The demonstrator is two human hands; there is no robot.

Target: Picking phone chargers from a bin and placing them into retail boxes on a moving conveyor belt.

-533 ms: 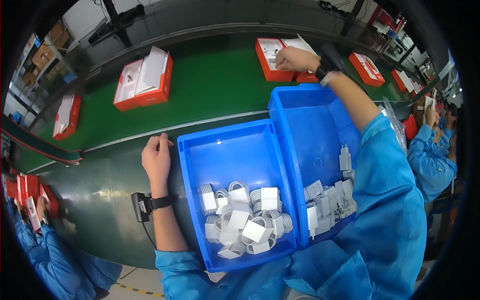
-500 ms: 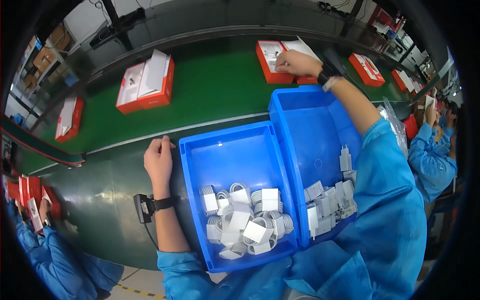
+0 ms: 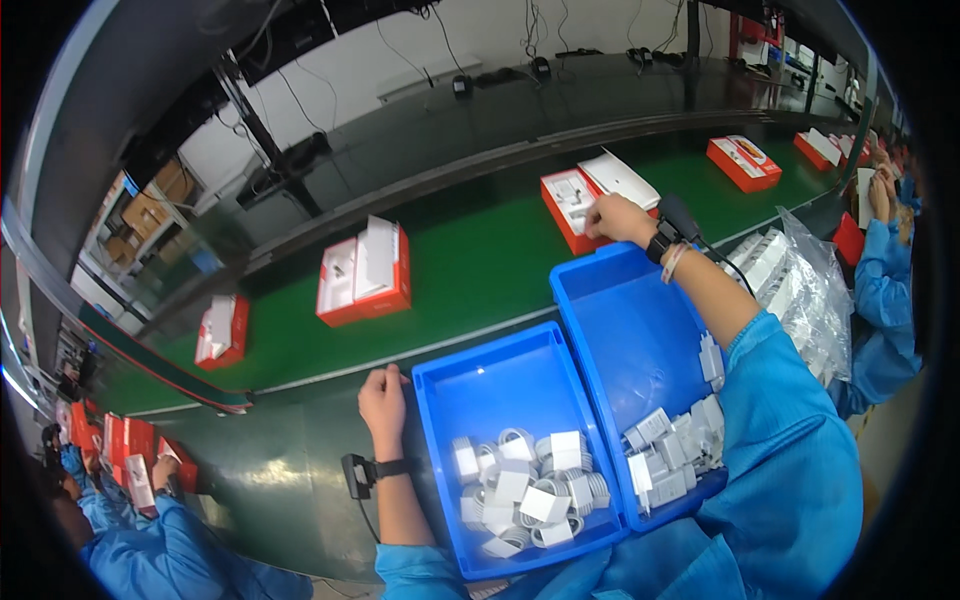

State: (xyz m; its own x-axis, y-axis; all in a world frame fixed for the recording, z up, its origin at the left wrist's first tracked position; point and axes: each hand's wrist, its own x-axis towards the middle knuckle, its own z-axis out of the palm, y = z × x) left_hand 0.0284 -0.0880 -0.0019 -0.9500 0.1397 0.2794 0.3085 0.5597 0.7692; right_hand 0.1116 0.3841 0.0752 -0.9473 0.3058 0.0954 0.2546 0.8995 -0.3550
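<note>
My right hand (image 3: 622,219) reaches over the near side of an open red box (image 3: 580,240) with a white tray inside. Its fingers are curled together at the tray; what they hold, if anything, is hidden. My left hand (image 3: 383,408) rests with curled fingers on the dark green table, left of a blue bin (image 3: 490,385), and nothing shows in it. That bin holds several coiled white cables (image 3: 520,490) with white paper wraps. Beside it, under my right forearm, a second blue bin (image 3: 630,320) holds several white plug adapters (image 3: 675,450).
More open red boxes stand along the green belt (image 3: 460,270), including one at left-centre (image 3: 365,275) and one at far right (image 3: 745,163). Clear plastic wrapping (image 3: 815,290) with white pieces lies right of the bins. Co-workers in blue sit at both sides.
The view has tilted and turned, so the scene sits lower and further right. My right hand stays at the same box, now by the tray's near edge. My left hand keeps its curled pose.
</note>
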